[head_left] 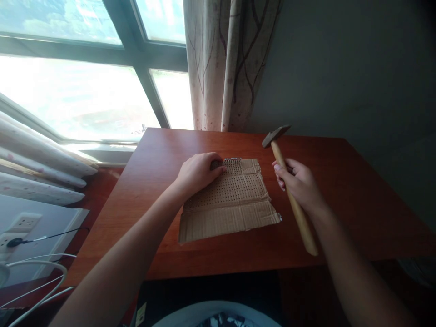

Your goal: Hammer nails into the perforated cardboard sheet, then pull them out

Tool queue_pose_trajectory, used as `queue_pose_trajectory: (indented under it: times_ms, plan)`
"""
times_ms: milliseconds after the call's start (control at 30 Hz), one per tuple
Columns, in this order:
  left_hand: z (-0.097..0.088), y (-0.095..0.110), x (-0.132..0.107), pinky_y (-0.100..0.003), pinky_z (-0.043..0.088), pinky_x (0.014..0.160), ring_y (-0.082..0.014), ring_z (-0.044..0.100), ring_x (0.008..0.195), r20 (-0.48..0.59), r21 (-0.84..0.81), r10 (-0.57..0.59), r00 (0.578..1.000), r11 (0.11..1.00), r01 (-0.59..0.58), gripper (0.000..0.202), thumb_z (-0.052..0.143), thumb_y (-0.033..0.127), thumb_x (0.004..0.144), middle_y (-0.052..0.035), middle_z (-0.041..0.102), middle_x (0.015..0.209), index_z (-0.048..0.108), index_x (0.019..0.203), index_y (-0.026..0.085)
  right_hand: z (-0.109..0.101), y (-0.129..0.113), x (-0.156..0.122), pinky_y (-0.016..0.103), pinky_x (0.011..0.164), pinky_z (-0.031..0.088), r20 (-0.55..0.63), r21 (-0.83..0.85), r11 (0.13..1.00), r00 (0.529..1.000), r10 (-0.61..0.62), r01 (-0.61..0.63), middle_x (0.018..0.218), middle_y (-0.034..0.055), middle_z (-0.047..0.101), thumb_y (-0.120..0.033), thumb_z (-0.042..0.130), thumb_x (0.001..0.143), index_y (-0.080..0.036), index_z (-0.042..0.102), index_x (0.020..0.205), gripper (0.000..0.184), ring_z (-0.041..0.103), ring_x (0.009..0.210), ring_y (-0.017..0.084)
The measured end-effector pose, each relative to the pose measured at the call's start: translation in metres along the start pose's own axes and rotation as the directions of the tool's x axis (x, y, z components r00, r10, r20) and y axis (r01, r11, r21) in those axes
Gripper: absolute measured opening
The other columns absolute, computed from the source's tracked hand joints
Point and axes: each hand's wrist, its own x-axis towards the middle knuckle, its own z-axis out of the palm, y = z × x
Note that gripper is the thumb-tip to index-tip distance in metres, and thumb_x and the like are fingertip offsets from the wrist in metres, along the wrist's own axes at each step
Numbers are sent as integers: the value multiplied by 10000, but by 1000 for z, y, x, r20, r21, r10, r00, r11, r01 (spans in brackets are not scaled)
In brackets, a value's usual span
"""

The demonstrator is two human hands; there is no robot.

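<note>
A flat piece of brown cardboard [231,209] lies on the red-brown wooden table [340,181]; its upper part is full of small holes, and a row of metal nails [232,160] stands along its far edge. My left hand [197,172] rests on the cardboard's far left corner, fingers curled and pinched around something small at the nail row. My right hand [299,184] grips the wooden handle of a hammer [289,186], held raised to the right of the cardboard, its dark metal head pointing up and away.
A window [85,91] and a patterned curtain [228,63] stand behind the table. At lower left are a wall socket [20,225] and white and black cables [37,268]. A grey wall is on the right.
</note>
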Motion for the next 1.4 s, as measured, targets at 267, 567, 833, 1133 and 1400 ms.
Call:
queue_pose_trajectory:
  times_ms: [267,567,833,1133,1400]
  plan:
    - [0,-1,1,-374,514,774,-260,683,933,1,8,2,1000,1000,-2,305,621,461,878,-52,755,1062,705,1093,262,1,46,26,353,716,494,-162,-361,932,984,-77,14,835,83,707,-358,705,726,-137,673,912,291,644,739,212]
    - [1,-1,2,-376,489,752,-263,676,909,6,-3,3,1000,1000,-3,313,620,464,874,-64,753,1043,709,1085,250,32,77,44,327,720,463,-163,-453,889,976,-145,57,839,67,694,-281,630,684,-165,714,866,232,610,771,213]
    - [-1,-1,3,-375,483,726,-290,677,920,22,70,26,999,997,-28,331,590,464,892,-89,748,1033,691,1115,241,50,81,41,284,618,343,-100,-587,806,980,-171,80,784,52,628,-195,520,771,-189,664,757,144,528,710,185]
    - [-4,5,-4,-476,454,995,-297,654,1104,-126,70,178,976,983,-170,317,619,278,886,-107,713,1193,662,1189,196,53,79,38,301,666,339,-34,-674,729,981,-191,118,760,56,580,-168,498,802,-219,530,675,140,492,729,196]
    - [-15,-34,-34,-401,522,962,-240,654,1096,-526,-407,-174,832,911,-67,378,680,327,841,-96,691,1214,651,1198,205,54,79,38,316,703,379,-23,-632,762,980,-200,140,749,52,573,-165,477,791,-247,449,670,149,503,743,210]
